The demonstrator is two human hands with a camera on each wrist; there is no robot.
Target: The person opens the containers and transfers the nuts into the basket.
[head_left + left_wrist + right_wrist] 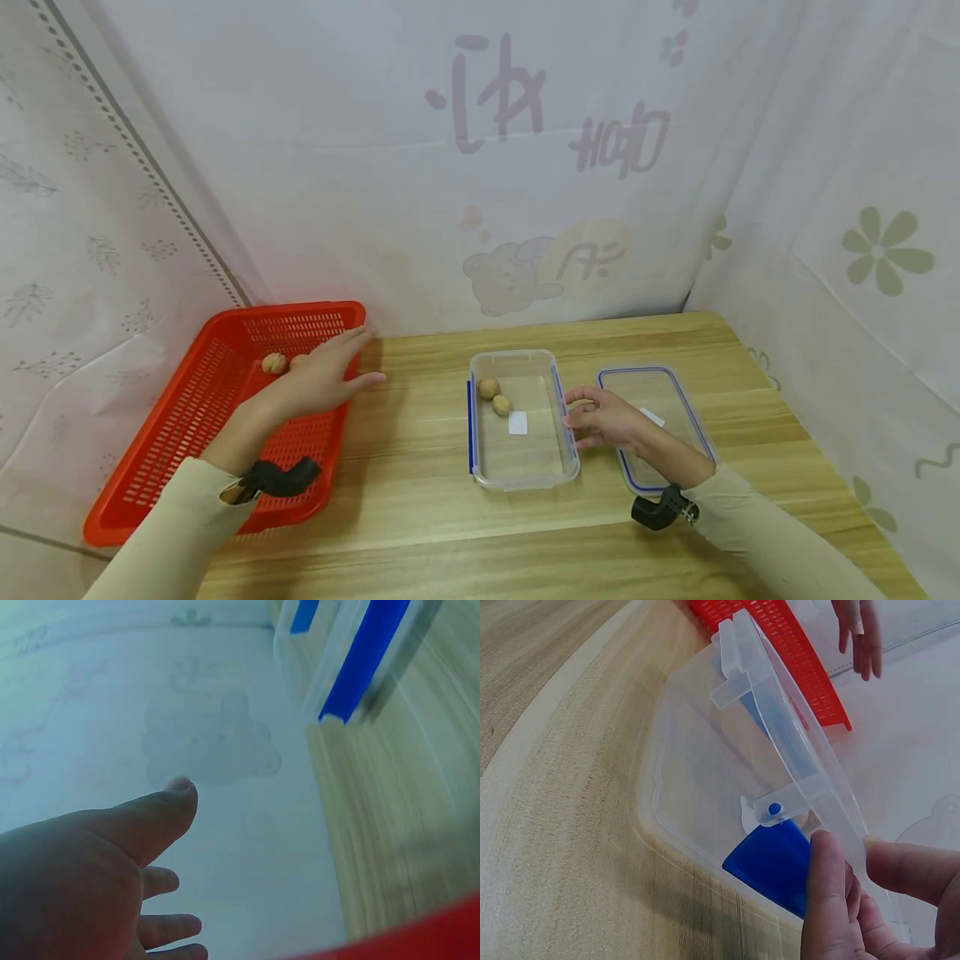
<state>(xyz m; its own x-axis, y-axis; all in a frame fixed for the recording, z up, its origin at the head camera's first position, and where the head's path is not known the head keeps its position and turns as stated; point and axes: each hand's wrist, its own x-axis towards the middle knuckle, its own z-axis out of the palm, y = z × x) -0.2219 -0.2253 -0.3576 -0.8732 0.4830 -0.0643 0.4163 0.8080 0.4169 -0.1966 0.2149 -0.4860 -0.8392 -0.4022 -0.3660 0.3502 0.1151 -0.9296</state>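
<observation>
My left hand (318,379) is over the red plastic basket (217,321), fingers straight and thumb apart, holding nothing. Two walnuts show in the basket, one walnut (273,363) plainly and another partly hidden behind that hand. A clear plastic storage box (525,479) with blue side clips stands in the middle of the table. Inside it, at the left, lie a walnut (488,388) and a second walnut (502,406), touching or nearly so. At the box's right wall my right hand (611,421) pinches the rim between thumb and fingers, beside a blue clip (772,862).
A clear lid (660,383) with a blue seal lies flat right of the box, partly beneath my right forearm. White labels show on the box (517,422) and lid. Printed curtains (420,250) close off the back and both sides of the wooden table (405,517).
</observation>
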